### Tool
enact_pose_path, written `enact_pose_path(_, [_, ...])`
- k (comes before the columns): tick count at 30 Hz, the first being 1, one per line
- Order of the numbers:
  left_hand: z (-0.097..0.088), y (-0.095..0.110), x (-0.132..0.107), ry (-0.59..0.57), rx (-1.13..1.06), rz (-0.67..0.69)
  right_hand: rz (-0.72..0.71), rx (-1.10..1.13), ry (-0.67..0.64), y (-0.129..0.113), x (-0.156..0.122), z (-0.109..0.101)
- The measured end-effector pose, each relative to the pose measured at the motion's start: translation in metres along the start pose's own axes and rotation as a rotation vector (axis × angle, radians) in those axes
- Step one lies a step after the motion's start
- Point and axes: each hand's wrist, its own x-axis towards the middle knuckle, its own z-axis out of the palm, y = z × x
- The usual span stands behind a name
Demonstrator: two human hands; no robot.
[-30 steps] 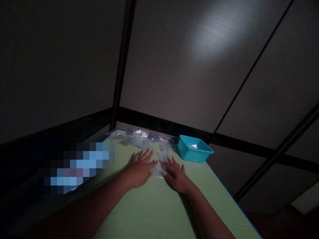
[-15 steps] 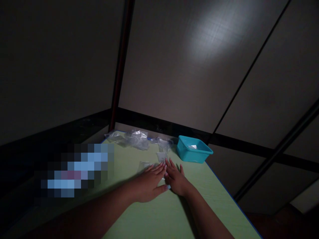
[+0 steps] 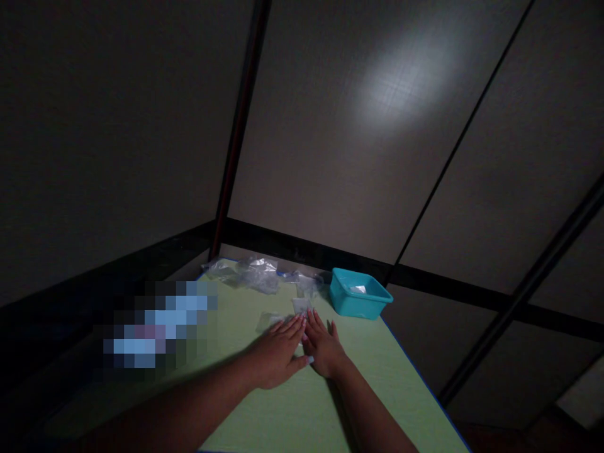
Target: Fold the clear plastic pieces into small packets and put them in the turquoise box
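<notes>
Basin [image 3: 357, 309] and crumpled plastic [image 3: 258, 275] beyond the right hand [image 3: 323, 346]

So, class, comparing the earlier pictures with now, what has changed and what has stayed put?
The left hand has moved rightward over the clear plastic, closing the gap to the right hand; the two now touch or nearly touch. Nothing was visibly picked up. The turquoise basket and crumpled plastic stayed put on the table.

The left hand [image 3: 279, 356] and right hand [image 3: 324, 350] are bare. The left forearm [image 3: 207, 391] and right forearm [image 3: 368, 397], also bare, taper toward the wrist. The left thumbnail [image 3: 310, 359] shows a glossy highlight.
</notes>
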Motion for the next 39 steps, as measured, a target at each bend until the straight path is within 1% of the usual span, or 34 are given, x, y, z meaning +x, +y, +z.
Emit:
enact_pose_path(6, [0.002, 0.004, -0.002, -0.024, 0.071, -0.07, 0.007, -0.063, 0.0, -0.002, -0.003, -0.002])
enact_pose_path(9, [0.002, 0.006, -0.003, -0.011, 0.098, -0.119, 0.012, -0.087, -0.002, -0.004, -0.004, -0.003])
enact_pose_path(17, [-0.003, 0.014, -0.008, -0.003, 0.122, -0.111, 0.035, -0.078, -0.007, -0.005, -0.005, -0.004])
enact_pose_path(22, [0.002, 0.012, -0.008, 0.012, 0.14, -0.184, 0.046, -0.068, 0.004, -0.004, -0.004, -0.002])
enact_pose_path(25, [0.007, 0.008, -0.01, 0.066, 0.178, -0.3, 0.056, -0.074, 0.018, -0.004, -0.003, 0.001])
enact_pose_path(29, [0.012, 0.0, -0.012, 0.163, 0.27, -0.557, 0.053, -0.071, 0.058, -0.001, -0.001, 0.006])
enact_pose_path(32, [0.013, -0.007, -0.013, 0.181, 0.302, -0.675, 0.051, -0.046, 0.075, 0.001, 0.002, 0.01])
enact_pose_path(34, [0.012, -0.01, -0.014, 0.192, 0.307, -0.727, 0.046, -0.035, 0.079, 0.002, 0.003, 0.011])
enact_pose_path(36, [0.01, -0.011, -0.015, 0.207, 0.3, -0.705, 0.043, -0.03, 0.081, 0.003, 0.003, 0.012])
enact_pose_path(37, [0.01, -0.011, -0.016, 0.207, 0.286, -0.652, 0.039, -0.028, 0.084, 0.003, 0.003, 0.011])
enact_pose_path(39, [0.009, -0.009, -0.017, 0.18, 0.233, -0.474, 0.026, -0.024, 0.085, 0.004, 0.002, 0.011])
